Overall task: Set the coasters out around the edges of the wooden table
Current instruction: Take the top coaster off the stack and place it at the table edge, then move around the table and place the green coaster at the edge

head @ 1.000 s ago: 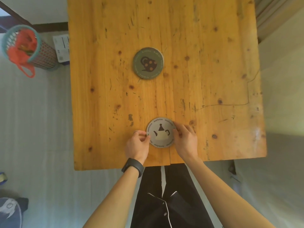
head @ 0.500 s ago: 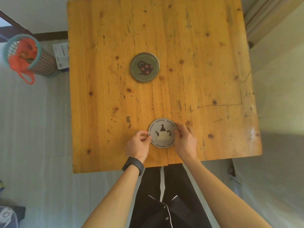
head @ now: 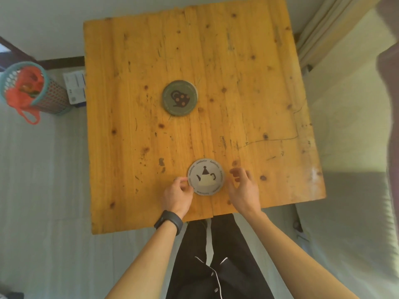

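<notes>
My left hand (head: 178, 196) has its fingers (head: 183, 182) curled in against the left rim of the pale teapot coaster (head: 206, 177), thumb and forefinger pinching or at least touching that edge; I can't tell from here whether they truly grip it or only rest on it. My right hand (head: 244, 190) is open, fingers spread and a little blurred, just beside the coaster's right rim but apart from it, holding nothing.

The pale coaster lies flat on the tabletop (head: 248, 83), near the edge closest to me and roughly midway along it, so I judge this one as good as placed. The green coaster (head: 180, 98) with the spotted teapot lies flat near the middle of the wood, well apart from every edge, straight ahead of both hands and slightly toward my left.

That is the relation the next move turns on: the green disc sits beyond the pale one, away from me, a touch nearer the line of my left hand, but the left is occupied and the right is free. Being round, it has no long axis to mind, so any approach direction should serve. I'd expect to reach over the pale coaster without nudging it.
</notes>
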Demonstrator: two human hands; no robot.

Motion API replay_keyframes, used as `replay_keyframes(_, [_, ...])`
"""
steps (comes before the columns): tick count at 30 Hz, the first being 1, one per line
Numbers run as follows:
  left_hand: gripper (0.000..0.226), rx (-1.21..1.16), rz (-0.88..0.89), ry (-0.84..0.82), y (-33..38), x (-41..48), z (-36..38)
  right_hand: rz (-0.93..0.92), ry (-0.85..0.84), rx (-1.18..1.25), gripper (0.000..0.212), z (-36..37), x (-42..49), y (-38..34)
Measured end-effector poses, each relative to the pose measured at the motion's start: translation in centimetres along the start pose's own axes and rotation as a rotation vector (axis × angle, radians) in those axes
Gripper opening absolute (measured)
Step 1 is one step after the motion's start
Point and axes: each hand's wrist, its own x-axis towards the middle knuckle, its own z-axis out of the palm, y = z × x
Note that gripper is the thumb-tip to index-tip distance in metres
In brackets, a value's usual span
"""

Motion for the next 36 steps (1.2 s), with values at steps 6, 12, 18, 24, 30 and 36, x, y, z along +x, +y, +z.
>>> replay_keyframes(6, [0.033,0.085,0.191,-0.070,5.3,-2.6,-1.6,-0.075,0.152,-0.033,0.017,-10.8,-4.5,0.7])
replay_keyframes(12, [0.038,0.151,0.491,-0.027,17.7,-7.1,1.2,-0.066,0.367,-0.151,0.022,-23.4,-5.1,4.7])
replay_keyframes(18, [0.035,0.138,0.477,-0.016,27.6,-9.5,8.5,0.007,0.365,-0.171,0.025,-34.2,-0.8,11.6])
replay_keyframes(24, [0.035,0.086,0.393,0.047,32.5,-10.7,12.4,-0.104,0.293,-0.212,0.026,-41.3,4.2,13.2])
replay_keyframes(30, [0.032,0.031,0.355,0.125,34.3,-10.2,12.1,-0.285,0.204,-0.243,0.027,-41.9,10.3,8.8])
replay_keyframes(36, [0.032,-0.048,0.313,0.252,35.4,-7.6,8.4,-0.473,0.108,-0.316,0.029,-40.6,14.9,1.8])
